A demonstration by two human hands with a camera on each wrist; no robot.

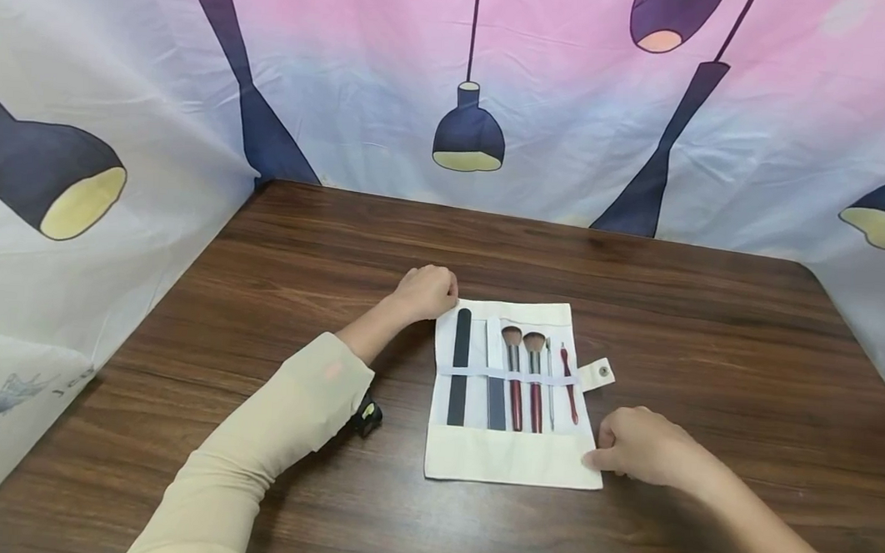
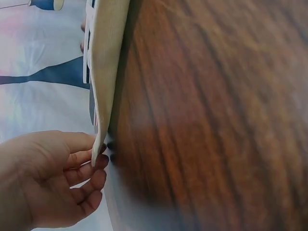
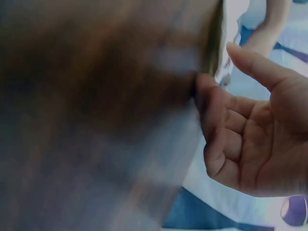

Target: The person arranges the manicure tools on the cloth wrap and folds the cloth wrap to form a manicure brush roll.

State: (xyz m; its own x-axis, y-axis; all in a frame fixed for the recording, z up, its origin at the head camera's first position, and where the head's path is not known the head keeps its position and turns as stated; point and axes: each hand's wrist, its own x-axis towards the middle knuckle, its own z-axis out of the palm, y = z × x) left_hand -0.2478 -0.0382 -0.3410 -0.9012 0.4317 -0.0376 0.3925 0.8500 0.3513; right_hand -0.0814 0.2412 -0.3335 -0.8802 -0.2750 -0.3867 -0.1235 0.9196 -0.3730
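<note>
An off-white cloth tool roll (image 1: pixel 511 457) lies unfolded on the table in the head view. Under its white elastic band are a black nail file (image 1: pixel 460 361), a grey-and-white file (image 1: pixel 496 400), two makeup brushes (image 1: pixel 534 390) with dark red handles, a thin silvery tool (image 1: pixel 550 391) and a slim red tool (image 1: pixel 568 383). My left hand (image 1: pixel 428 292) pinches the roll's far left corner between thumb and fingers, its underside facing the left wrist camera. At the near right corner, my right hand (image 1: pixel 644 444) has its thumb over the cloth edge, fingers curled at the tabletop.
A snap tab (image 1: pixel 598 374) sticks out from the roll's right side. The brown wood-grain table (image 1: pixel 637 295) meets a hanging cloth (image 1: pixel 393 82) printed with lamps at the back and left. Beneath my left sleeve (image 1: pixel 277 418) shows a small black device (image 1: pixel 367 414).
</note>
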